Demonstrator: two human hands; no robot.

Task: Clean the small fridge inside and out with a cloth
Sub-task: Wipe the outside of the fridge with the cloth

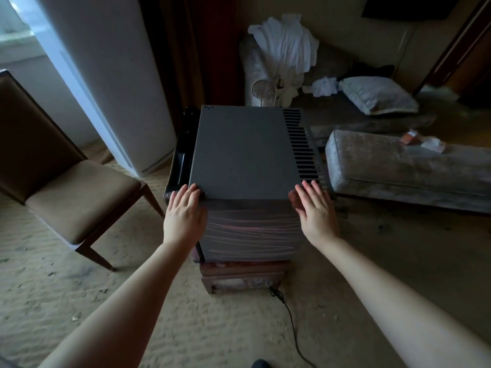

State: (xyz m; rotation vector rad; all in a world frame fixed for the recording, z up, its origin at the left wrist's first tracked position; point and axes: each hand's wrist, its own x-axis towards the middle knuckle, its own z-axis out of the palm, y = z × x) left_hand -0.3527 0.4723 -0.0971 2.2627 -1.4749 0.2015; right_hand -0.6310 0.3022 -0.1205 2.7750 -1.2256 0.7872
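A small dark grey fridge point(241, 147) stands on a low wooden stand point(240, 277) in the middle of the carpet, seen from above. Vent slots run along the right side of its top, and its near face shows faint pink scribbled lines. A black door point(180, 155) hangs open on its left side. My left hand point(183, 216) lies flat with straight fingers against the fridge's near left top corner. My right hand point(316, 208) lies flat with straight fingers at the near right top corner. No cloth is in either hand.
A brown upholstered chair point(61, 187) stands to the left. A grey bench cushion point(403, 166) lies close on the right, with a sofa, a pillow point(377, 94) and white laundry point(287, 46) behind. A black power cord point(292, 325) trails over the carpet in front of the stand.
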